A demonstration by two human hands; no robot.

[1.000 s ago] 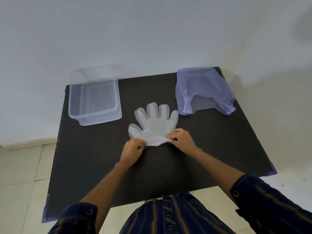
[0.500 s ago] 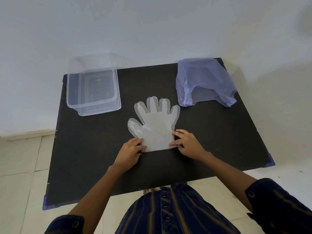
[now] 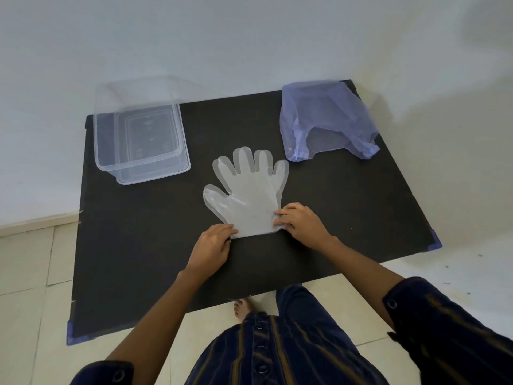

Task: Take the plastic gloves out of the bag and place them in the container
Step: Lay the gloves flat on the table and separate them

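Observation:
A clear plastic glove (image 3: pixel 249 195) lies flat in the middle of the black table (image 3: pixel 133 245), fingers pointing away from me; doubled edges suggest more than one layer. My left hand (image 3: pixel 212 247) pinches the cuff's left corner. My right hand (image 3: pixel 301 225) grips the cuff's right corner, crumpling the plastic slightly. The clear rectangular container (image 3: pixel 155 173) stands at the back left, with nothing visible inside. The pale purple plastic bag (image 3: pixel 324 118) sits at the back right, its opening towards me.
The table's back edge meets a white wall. Tiled floor surrounds the table, and my bare foot (image 3: pixel 243 308) shows just below its front edge. Dark striped sleeves cover my forearms low in the view.
The glove's cuff, held slightly raised a second ago, now lies flat on the table. Both hands stay at the cuff corners, and the view has shifted a little.

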